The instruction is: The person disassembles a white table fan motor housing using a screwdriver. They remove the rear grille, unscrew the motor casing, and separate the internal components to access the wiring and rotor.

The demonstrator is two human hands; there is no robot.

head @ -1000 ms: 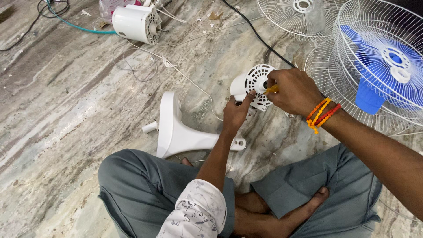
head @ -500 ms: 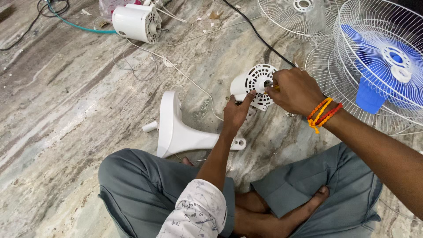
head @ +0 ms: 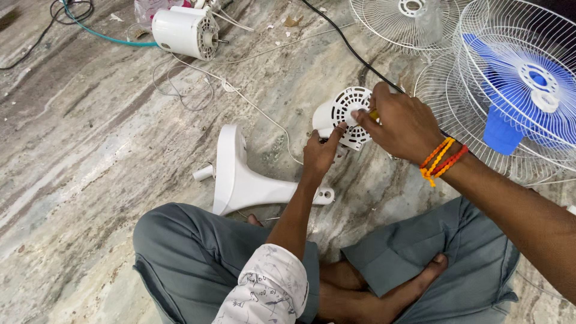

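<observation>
Marble floor (head: 90, 150), grey-veined, carries all items; the person sits cross-legged on it. Upper right: an assembled fan head with blue blades (head: 528, 102) inside a white wire guard, overlapping a second bare wire guard (head: 408, 24) lying flat beyond it. Centre-left: a white fan stand base (head: 240, 180) lies on its side, long axis running roughly left to right, its narrow end toward the person's left forearm. Top left: a white motor (head: 186, 31), on its side, with loose thin wires trailing across the floor; a teal cable and a black cable (head: 342, 42) pass nearby. The item in hand is a white vented motor cover (head: 342, 117), round and slotted, resting on the floor just ahead of both hands, between the stand base and the wire guards, its slotted face turned toward the person. Left hand (head: 321, 153): partly open, index finger extended and touching the lower face of the cover, steadying it from below. Right hand (head: 399, 123): closed around a small tool with a yellow handle (head: 374, 114), only a sliver of it visible, tip directed leftward at the centre of the cover. The right hand comes in from the right and is nearer the centre; the left comes in from below. Beaded orange, yellow and red bracelets (head: 441, 161) circle the right wrist.
</observation>
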